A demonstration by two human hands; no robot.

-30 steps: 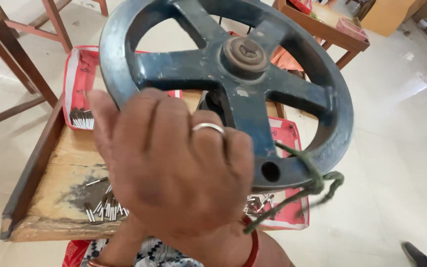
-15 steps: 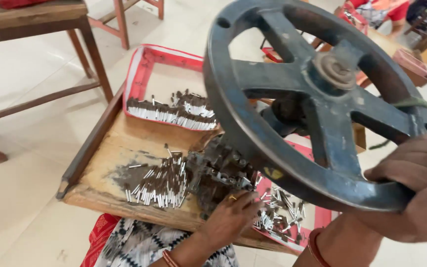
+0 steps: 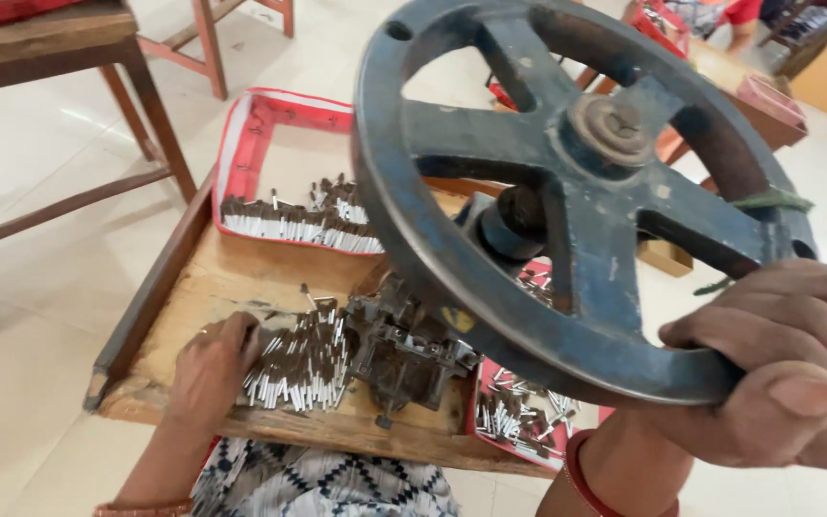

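— Our hands first: where do we have them?

— Our right hand (image 3: pixel 777 369) is at the near right, fingers curled tight round the lower rim of the big dark-blue handwheel (image 3: pixel 576 191), thumb pressed along the rim's edge. Our left hand (image 3: pixel 214 369) lies on the wooden counter (image 3: pixel 241 278) at the near left, fingers bent down and touching the left edge of the heap of small metal pins (image 3: pixel 303 364). Whether it pinches any pin, we cannot tell.

— What differs from half a second ago?

— The left hand has moved left: then it was under the wheel, near the small iron press mechanism (image 3: pixel 404 349); now it is at the pins' left side. The right hand has kept its grasp on the rim. The view has also swung a little, so the wheel sits further right.

— And the things relative to our hands?

— The wheel fills the upper right, its hub well above the right hand; the hand grips the rim's nearest part. A green cord (image 3: pixel 768 203) is tied round the rim just above that hand. The pins lie between the left hand and the press mechanism, touching both. Behind them a red-rimmed tray (image 3: pixel 241 134) holds a row of pins; another red tray (image 3: pixel 519 421) with loose pins lies near, just left of our right wrist.
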